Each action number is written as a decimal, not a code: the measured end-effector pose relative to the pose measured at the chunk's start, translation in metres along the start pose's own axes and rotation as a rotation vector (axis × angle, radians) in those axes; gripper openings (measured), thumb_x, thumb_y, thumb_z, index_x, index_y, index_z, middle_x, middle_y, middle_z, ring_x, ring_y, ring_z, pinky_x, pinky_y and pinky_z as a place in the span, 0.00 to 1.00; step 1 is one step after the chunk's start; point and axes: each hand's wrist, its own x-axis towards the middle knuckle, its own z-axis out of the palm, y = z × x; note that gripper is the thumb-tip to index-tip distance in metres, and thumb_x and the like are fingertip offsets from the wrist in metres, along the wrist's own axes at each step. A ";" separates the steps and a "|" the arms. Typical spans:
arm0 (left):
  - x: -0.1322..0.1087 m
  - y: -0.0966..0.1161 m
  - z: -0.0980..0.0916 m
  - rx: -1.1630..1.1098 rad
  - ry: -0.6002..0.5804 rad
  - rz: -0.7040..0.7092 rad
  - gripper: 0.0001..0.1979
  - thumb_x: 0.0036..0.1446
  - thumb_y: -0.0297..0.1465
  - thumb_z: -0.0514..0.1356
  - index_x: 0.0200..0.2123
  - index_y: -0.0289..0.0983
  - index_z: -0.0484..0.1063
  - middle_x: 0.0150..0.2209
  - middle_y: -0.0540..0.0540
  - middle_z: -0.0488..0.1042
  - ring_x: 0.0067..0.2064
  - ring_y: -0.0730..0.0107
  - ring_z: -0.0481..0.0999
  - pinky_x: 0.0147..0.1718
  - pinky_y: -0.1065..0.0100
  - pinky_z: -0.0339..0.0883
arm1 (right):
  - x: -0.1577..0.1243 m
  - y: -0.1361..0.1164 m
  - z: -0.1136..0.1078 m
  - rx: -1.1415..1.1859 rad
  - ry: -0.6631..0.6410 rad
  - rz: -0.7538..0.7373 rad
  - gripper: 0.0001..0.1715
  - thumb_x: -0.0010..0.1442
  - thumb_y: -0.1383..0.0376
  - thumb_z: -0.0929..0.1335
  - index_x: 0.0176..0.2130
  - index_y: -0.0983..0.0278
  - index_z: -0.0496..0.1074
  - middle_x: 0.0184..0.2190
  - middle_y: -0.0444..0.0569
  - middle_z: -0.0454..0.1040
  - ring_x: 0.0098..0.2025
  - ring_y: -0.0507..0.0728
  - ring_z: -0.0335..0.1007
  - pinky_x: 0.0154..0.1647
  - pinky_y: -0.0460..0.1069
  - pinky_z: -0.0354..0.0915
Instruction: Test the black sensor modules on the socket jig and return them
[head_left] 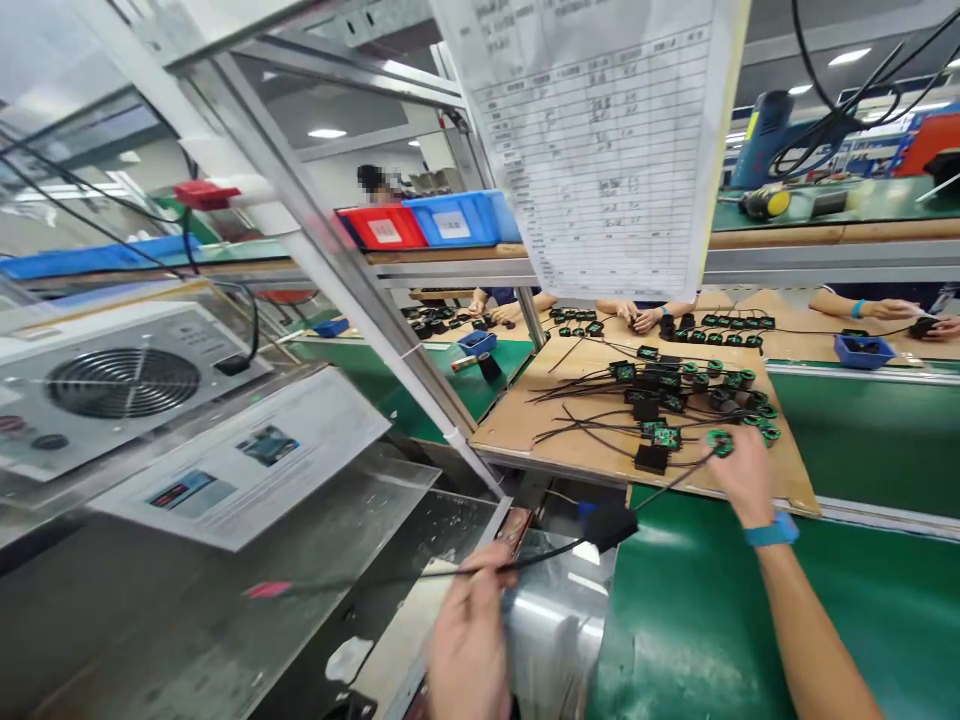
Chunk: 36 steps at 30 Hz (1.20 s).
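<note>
My left hand pinches a thin black cable at the lower middle. Along the cable, between my two hands, hangs a black block-like housing, a little blurred. My right hand has its fingers closed on a small round green circuit board at the cable's far end, over the front right of a brown board. Left of my left hand the cable runs on towards a blurred pink tip. Just beyond my right hand lie several similar cabled assemblies with green circuit boards.
A slanted metal post rises left of the brown board. A grey machine with a fan grille stands at left. A paper sheet hangs in front. Across the bench, co-workers' hands handle parts near a blue bin.
</note>
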 end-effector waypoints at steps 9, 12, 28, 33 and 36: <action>0.066 -0.078 0.195 -0.084 -0.349 -0.070 0.27 0.51 0.54 0.63 0.38 0.35 0.70 0.29 0.47 0.75 0.32 0.68 0.79 0.40 0.62 0.76 | 0.036 0.150 -0.017 -0.316 -0.102 0.409 0.24 0.63 0.54 0.66 0.51 0.67 0.74 0.45 0.59 0.69 0.46 0.67 0.72 0.41 0.54 0.65; 0.092 -0.103 0.210 -0.017 -0.334 -0.072 0.29 0.51 0.56 0.60 0.38 0.35 0.68 0.30 0.45 0.74 0.34 0.66 0.80 0.44 0.57 0.76 | 0.037 0.160 -0.001 -0.290 -0.201 0.386 0.22 0.62 0.58 0.66 0.52 0.66 0.73 0.45 0.58 0.69 0.46 0.65 0.72 0.42 0.52 0.65; 0.045 -0.181 0.249 1.240 -0.609 0.537 0.44 0.58 0.36 0.61 0.72 0.41 0.43 0.73 0.30 0.38 0.73 0.36 0.38 0.63 0.32 0.44 | 0.054 0.160 0.025 -0.266 -0.363 0.322 0.46 0.63 0.52 0.67 0.70 0.63 0.45 0.54 0.62 0.62 0.45 0.70 0.75 0.41 0.57 0.68; 0.066 -0.181 0.261 1.336 -0.539 0.590 0.44 0.55 0.28 0.59 0.72 0.41 0.45 0.72 0.29 0.42 0.72 0.35 0.44 0.62 0.31 0.47 | 0.070 0.160 0.037 -0.248 -0.308 0.302 0.51 0.61 0.52 0.69 0.70 0.68 0.43 0.55 0.65 0.62 0.54 0.72 0.70 0.47 0.56 0.67; 0.070 -0.179 0.270 1.392 -0.511 0.590 0.42 0.53 0.25 0.59 0.71 0.38 0.50 0.72 0.27 0.44 0.71 0.33 0.47 0.61 0.29 0.46 | 0.075 0.158 0.043 -0.245 -0.263 0.304 0.53 0.59 0.52 0.71 0.70 0.69 0.43 0.58 0.67 0.61 0.58 0.72 0.66 0.51 0.56 0.66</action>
